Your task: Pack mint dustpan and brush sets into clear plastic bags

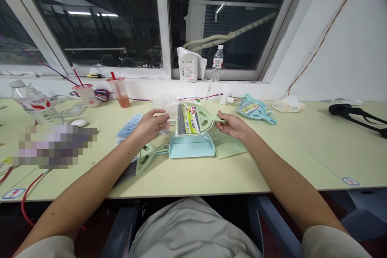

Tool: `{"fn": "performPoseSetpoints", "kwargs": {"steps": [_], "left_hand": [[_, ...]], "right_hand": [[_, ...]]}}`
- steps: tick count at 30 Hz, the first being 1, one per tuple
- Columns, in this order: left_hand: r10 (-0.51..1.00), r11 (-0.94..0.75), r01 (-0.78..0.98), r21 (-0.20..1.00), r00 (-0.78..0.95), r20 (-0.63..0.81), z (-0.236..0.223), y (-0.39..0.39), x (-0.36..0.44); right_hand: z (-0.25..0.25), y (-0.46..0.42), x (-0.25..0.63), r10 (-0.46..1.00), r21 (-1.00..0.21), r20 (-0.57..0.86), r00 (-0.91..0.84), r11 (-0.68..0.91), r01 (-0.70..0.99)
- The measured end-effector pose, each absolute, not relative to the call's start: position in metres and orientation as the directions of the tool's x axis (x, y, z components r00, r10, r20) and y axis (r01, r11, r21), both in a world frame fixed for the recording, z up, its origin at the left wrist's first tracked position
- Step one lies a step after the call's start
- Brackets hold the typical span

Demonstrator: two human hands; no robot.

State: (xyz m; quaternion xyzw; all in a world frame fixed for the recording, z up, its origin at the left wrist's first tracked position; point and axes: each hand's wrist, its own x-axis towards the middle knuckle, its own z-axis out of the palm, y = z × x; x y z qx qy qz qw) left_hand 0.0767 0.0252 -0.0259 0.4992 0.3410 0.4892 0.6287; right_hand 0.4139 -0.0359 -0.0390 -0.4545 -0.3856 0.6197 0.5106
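Grey shirt [193,229] at the desk [284,149]; labelled green brush [191,119] in right hand [231,125].
Right hand closes round the brush's handle end, brush held above a light-blue dustpan [192,147]; left hand [152,125] half-open, fingers curved, just beside the bristle end. Green-handled brush [147,156] lies near the left forearm, blue bristles [128,126] past it. Labelled blue set [256,109] lies beyond the right hand.
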Motion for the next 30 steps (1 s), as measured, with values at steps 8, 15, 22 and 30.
{"fn": "performPoseSetpoints", "kwargs": {"steps": [8,15,22,30], "left_hand": [[0.869,0.212,-0.372,0.904,0.495,0.0,-0.009,0.0,0.092],[0.981,-0.011,-0.39,0.921,0.176,0.086,-0.016,0.007,0.091],[0.937,0.069,-0.274,0.959,0.348,0.033,-0.011,0.0,0.087],[0.895,0.07,-0.19,0.979,0.446,0.022,-0.021,-0.016,0.099]], "right_hand": [[-0.035,-0.048,0.38,0.995,-0.926,-0.062,0.083,-0.027,-0.377],[-0.034,-0.065,0.355,0.992,-0.981,-0.051,-0.117,-0.071,-0.178],[-0.026,-0.052,0.386,0.978,-0.971,0.11,0.177,0.144,-0.192],[-0.042,-0.057,0.366,0.991,-0.968,0.065,-0.113,0.034,-0.25]]}}
